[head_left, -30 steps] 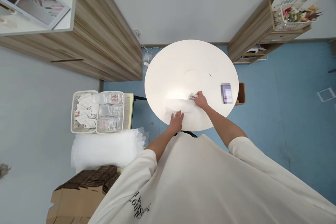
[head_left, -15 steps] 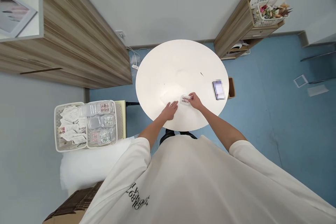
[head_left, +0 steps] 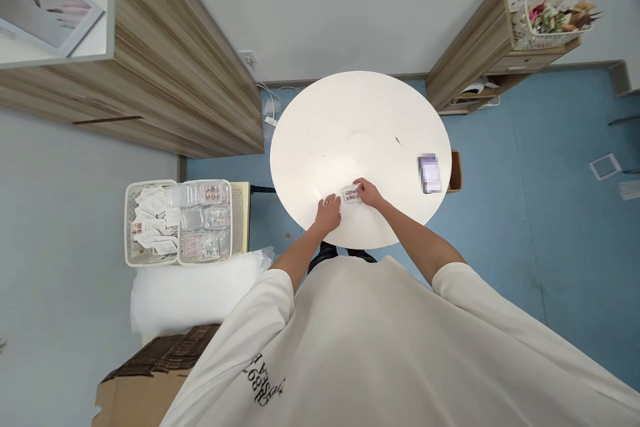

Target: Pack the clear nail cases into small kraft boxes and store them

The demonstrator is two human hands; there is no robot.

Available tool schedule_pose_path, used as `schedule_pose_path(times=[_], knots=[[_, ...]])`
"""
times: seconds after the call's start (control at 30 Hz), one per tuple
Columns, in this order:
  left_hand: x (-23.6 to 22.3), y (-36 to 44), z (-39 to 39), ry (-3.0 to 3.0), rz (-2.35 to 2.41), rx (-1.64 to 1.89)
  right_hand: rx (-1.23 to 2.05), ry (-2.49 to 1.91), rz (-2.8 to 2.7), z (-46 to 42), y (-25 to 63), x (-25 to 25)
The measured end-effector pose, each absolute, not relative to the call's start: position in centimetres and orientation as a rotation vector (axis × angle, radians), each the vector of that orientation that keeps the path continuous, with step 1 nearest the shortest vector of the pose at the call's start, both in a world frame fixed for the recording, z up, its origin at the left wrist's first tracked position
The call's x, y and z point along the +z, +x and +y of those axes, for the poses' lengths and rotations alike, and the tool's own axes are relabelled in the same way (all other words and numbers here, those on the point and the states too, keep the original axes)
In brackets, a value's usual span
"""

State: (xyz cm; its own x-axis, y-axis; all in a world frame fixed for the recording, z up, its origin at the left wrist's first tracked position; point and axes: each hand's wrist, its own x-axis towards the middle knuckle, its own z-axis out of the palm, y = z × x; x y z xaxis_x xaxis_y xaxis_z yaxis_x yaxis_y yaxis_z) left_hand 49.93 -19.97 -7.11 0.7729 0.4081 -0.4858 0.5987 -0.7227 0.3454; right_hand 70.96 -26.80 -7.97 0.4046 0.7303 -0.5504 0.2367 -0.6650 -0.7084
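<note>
Nail case: clear press-on nail case point(head_left: 351, 194), reddish pieces in rows, near edge of round white table point(head_left: 360, 107), between the hands.
Right hand point(head_left: 370, 194): fingers grasping the case's right end; hand lies just right of it.
Left hand point(head_left: 329, 213): spread palm-down on the table, just left of the case; whether it pins a thin sheet, can't tell.
Table, right side: pixelated purple-and-white item point(head_left: 430, 173).
Off table, left: white basket point(head_left: 231, 227) with more clear cases, beside packet basket point(head_left: 127, 223).
</note>
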Motion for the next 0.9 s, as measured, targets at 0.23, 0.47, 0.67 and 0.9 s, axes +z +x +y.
schedule_pose_path(times=[0.23,0.47,0.67,0.9], knots=[[-7.9,48.6,-19.0,2.538,0.627,-0.565,1.081,-2.168,-0.917,-26.7,70.5,-8.5],[-8.6,49.2,-17.9,2.557,0.620,-0.553,1.070,-2.240,-1.128,-30.6,69.5,-8.4],[-8.5,49.9,-17.9,2.532,0.671,-0.544,1.086,-2.315,-1.136,-32.3,68.4,-8.1],[-7.4,50.8,-18.8,2.519,0.759,-0.444,1.121,-2.429,-1.220,-31.0,68.8,-7.4]])
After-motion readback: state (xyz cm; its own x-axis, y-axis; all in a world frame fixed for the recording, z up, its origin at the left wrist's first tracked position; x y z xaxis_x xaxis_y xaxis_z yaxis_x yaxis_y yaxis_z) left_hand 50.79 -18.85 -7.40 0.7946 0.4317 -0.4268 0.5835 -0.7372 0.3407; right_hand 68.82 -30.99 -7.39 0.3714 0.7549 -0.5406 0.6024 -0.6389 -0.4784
